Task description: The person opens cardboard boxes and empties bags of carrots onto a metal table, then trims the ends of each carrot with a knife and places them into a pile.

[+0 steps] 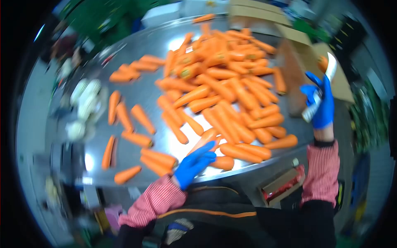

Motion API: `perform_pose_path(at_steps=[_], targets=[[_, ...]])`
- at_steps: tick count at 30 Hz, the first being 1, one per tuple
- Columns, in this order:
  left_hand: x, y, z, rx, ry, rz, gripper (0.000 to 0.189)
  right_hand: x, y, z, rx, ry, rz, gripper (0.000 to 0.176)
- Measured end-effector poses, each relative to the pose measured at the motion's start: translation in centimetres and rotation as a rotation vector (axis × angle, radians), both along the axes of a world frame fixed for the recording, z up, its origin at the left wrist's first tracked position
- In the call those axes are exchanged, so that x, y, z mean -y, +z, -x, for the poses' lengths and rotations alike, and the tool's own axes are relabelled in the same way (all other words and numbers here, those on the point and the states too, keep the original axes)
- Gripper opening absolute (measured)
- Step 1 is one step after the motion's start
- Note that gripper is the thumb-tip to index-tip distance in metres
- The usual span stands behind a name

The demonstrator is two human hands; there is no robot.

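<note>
A large heap of carrots [223, 78] lies on a metal table [165, 136]. My left hand [193, 164], in a blue glove, is at the table's front edge beside the nearest carrots, fingers extended and apart from the thumb, with no held item visible. At the right, my right hand [320, 101], also in a blue glove, is closed around the handle of a knife [331, 66]. The knife's pale curved blade points up, near an open cardboard box. An orange piece [323, 63] shows just beside the blade.
The open cardboard box [304, 53] stands at the table's right edge. Wrapped pale vegetables [87, 99] lie at the far left. Below the table, a small box [285, 187] holds something red. A person [65, 45], blurred, is at the upper left.
</note>
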State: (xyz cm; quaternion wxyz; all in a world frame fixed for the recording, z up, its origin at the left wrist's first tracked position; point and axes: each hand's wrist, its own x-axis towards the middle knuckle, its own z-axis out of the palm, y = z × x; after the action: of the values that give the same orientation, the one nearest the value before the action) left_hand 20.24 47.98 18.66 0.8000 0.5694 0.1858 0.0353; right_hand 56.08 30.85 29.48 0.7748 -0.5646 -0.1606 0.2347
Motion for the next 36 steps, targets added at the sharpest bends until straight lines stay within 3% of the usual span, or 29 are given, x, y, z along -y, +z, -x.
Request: perform_pose_path(at_steps=[1,3,9,11,13,15,18,21,22,25,27,30,36], targets=[[0.0,-0.2,0.4,-0.02,-0.011,-0.026,0.049,-0.8,-1.6,2.2,0.064,0.072,-0.012,0.05],[0.1,-2.0,1.5,0.029,-0.011,-0.036,0.05,-2.8,-3.7,7.3,0.134,0.125,0.24,0.047],[-4.6,-5.4,7.5,-0.117,0.124,-0.279,0.043,-5.9,-9.4,17.3,-0.051,0.38,0.474,0.035],[-9.1,-5.9,10.3,-0.267,0.276,-0.573,0.046,-6.8,-10.0,19.4,-0.106,0.418,0.512,0.032],[-14.6,-6.5,12.1,-0.396,0.29,-1.201,0.055,-7.6,-10.8,21.1,-0.119,0.436,0.562,0.031],[-19.7,-10.7,14.0,-0.547,0.157,-1.683,0.059,-8.6,-11.1,22.9,-0.134,0.455,0.558,0.029],[-23.0,-11.0,13.9,-0.636,-0.129,-1.831,0.058,-10.6,-11.6,25.3,-0.188,0.516,0.595,0.028],[-24.9,-10.1,13.2,-0.668,-0.337,-1.494,0.062,-13.2,-11.1,28.1,-0.174,0.537,0.641,0.029],[-24.6,-9.0,13.1,-0.646,-0.231,-1.322,0.061,-13.7,-11.4,28.6,-0.168,0.554,0.661,0.027],[-22.9,-5.4,13.3,-0.477,0.021,-0.864,0.062,-15.3,-12.6,30.0,0.201,0.552,0.742,0.026],[-21.5,-4.4,14.0,-0.258,0.131,-0.606,0.066,-15.9,-13.8,30.7,0.662,0.47,0.698,0.024],[-18.9,-2.8,14.3,-0.121,0.112,-0.362,0.07,-18.7,-11.4,31.6,1.202,0.369,0.624,0.029],[-17.0,0.0,14.4,-0.319,0.025,-0.096,0.067,-20.4,-9.9,31.8,1.499,0.355,0.662,0.024]])
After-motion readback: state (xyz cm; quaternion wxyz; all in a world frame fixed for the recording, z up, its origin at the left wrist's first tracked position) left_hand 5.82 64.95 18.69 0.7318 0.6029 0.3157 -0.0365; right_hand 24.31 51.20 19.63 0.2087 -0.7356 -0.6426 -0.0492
